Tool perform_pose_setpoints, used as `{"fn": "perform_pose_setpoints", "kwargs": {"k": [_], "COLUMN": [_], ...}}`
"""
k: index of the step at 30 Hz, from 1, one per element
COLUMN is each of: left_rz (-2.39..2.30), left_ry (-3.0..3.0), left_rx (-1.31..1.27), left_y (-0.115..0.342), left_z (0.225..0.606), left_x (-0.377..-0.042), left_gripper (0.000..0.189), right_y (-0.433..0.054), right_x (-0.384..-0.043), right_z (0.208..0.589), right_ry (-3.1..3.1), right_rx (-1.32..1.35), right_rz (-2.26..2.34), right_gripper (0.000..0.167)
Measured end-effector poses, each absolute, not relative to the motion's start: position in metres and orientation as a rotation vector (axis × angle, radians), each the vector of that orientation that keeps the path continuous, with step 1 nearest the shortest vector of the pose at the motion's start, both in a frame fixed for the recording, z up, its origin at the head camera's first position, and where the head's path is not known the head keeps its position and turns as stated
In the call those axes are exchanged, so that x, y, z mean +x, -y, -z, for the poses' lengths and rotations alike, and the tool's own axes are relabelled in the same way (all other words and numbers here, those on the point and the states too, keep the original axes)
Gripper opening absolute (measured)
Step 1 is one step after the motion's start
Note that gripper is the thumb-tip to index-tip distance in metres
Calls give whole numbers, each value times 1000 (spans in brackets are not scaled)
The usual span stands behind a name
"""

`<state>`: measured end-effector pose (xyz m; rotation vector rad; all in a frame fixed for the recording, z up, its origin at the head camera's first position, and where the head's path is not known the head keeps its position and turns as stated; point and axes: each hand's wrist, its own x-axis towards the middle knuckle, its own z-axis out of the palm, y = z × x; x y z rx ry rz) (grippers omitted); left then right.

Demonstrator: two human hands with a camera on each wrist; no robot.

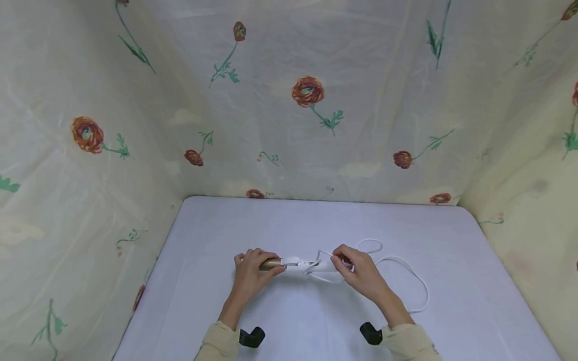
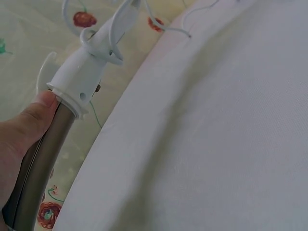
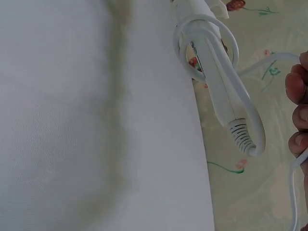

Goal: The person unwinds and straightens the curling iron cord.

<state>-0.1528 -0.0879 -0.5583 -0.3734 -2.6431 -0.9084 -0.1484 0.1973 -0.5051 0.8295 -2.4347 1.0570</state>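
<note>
A curling iron (image 1: 295, 265) with a white handle and a bronze barrel is held level above the table. My left hand (image 1: 250, 275) grips its barrel (image 2: 48, 151), the thumb lying near the joint with the handle. The white cord (image 3: 250, 103) bends back at the strain relief and loops round the handle (image 3: 214, 82). To the right, my right hand (image 1: 363, 273) pinches a stretch of that cord between thumb and fingers. In the right wrist view only its fingertips (image 3: 299, 118) show, apart from the handle.
More of the cord lies in loose loops (image 1: 422, 283) on the white table (image 1: 316, 326), right of the right hand. Flowered curtains (image 1: 271, 125) hang behind the table and along both sides. Black wrist mounts (image 1: 252, 337) sit at both cuffs.
</note>
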Motion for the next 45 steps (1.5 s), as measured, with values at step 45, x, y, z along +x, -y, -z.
{"fn": "perform_pose_setpoints", "kwargs": {"k": [45], "left_rz": [997], "left_ry": [2713], "left_rx": [-516], "left_y": [98], "left_z": [558], "left_x": [-150], "left_gripper": [41], "right_y": [-211], "right_x": [-166], "right_z": [531], "right_ry": [2773], "right_rx": [641], "right_rz": [-1189], "right_gripper": [10]}}
